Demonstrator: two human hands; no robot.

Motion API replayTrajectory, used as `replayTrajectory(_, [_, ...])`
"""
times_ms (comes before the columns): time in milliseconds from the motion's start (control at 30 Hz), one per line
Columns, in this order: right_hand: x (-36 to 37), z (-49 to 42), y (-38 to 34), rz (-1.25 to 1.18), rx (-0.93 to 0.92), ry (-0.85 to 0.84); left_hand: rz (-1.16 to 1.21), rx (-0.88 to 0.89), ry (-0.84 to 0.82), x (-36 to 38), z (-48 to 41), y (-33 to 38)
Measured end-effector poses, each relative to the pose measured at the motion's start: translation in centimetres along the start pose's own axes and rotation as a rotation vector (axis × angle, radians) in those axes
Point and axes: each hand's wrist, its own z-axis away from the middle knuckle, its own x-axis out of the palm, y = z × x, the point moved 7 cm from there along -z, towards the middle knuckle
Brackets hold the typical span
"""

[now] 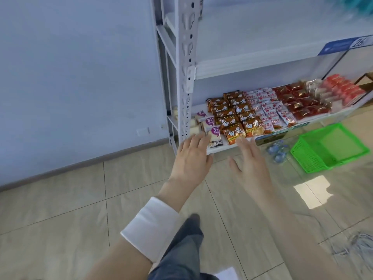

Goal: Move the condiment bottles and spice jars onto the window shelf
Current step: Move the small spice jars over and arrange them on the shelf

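Observation:
No condiment bottle or spice jar shows in the head view. My left hand (190, 158) is stretched forward with fingers spread, holding nothing, its fingertips at the front left corner of the low shelf board (220, 149). My right hand (251, 164) reaches out beside it, fingers apart and empty, fingertips near the shelf's front edge. A white cuff (150, 227) wraps my left forearm. The low shelf carries rows of orange-brown noodle packets (235, 116), white-and-red snack packets (268, 110) and red packets (302, 102).
A white metal shelving upright (186, 63) stands just beyond my left hand. The upper shelf board (262, 37) is bare. On the tiled floor to the right lie a green plastic basket (329, 148) and a pack of water bottles (277, 151). My leg (181, 253) is below.

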Motion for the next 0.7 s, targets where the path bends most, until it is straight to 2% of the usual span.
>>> replayTrajectory(167, [-4.0,-8.2,2.4,-0.023,-0.012,0.072,-0.015,0.066,0.059,-1.2,-8.2,2.7])
replayTrajectory(467, [-10.2,-22.5,3.1,-0.073,-0.048,0.165,0.003,0.075,0.199,-5.6,-20.1,4.5])
replayTrajectory(700, [-8.9,-33.4,3.3,-0.132,-0.162,0.067,-0.062,-0.092,0.234,-6.6,-28.5,3.7])
